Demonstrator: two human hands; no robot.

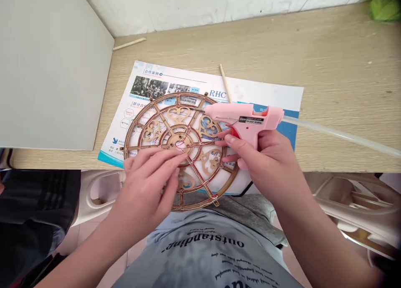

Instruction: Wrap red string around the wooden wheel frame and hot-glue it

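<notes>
A round wooden fretwork disc (175, 131) with heart and scroll cut-outs lies on a printed sheet (266, 93) at the table's near edge, its lower part overhanging the edge. A thin red thread (181, 145) runs across its hub. My left hand (150, 183) rests on the disc's lower left, fingers pinched together by the hub and the thread. My right hand (266, 162) grips a pink glue gun (247, 118) by its handle, nozzle pointing left over the disc. A clear glue stick (344, 135) sticks out of the gun's back to the right.
A grey board (50, 66) stands at the left. Two thin wooden sticks lie on the table, one at the far left (129, 43) and one by the sheet's top edge (225, 83). White plastic chair arms (351, 196) show below the table. A green object (385, 6) sits far right.
</notes>
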